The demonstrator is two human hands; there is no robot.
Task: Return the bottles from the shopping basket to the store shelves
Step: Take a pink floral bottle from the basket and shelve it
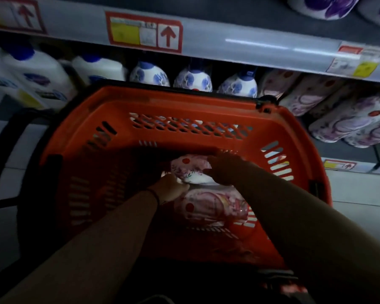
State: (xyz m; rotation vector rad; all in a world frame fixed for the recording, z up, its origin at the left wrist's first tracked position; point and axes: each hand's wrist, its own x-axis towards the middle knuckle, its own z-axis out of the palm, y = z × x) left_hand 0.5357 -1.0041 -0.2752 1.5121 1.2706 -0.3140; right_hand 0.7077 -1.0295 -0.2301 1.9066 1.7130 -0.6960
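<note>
An orange shopping basket point(162, 108) stands on the floor in front of the shelves. Inside it lie two white bottles with pink flower print. The far pink bottle point(190, 170) is gripped from both sides: my left hand point(172, 189) holds its near left side, and my right hand point(226, 168) wraps over its right side. The near pink bottle point(211, 207) lies under my forearms, touching the far one. Both arms reach down into the basket, and the inside is dark.
A shelf edge point(217, 40) with red price tags runs overhead. Below it stand white bottles with blue flowers point(193, 81), white jugs with blue caps point(33, 71) to the left, and purple-printed bottles point(347, 119) to the right. The basket's black handle point(13, 132) hangs at its left.
</note>
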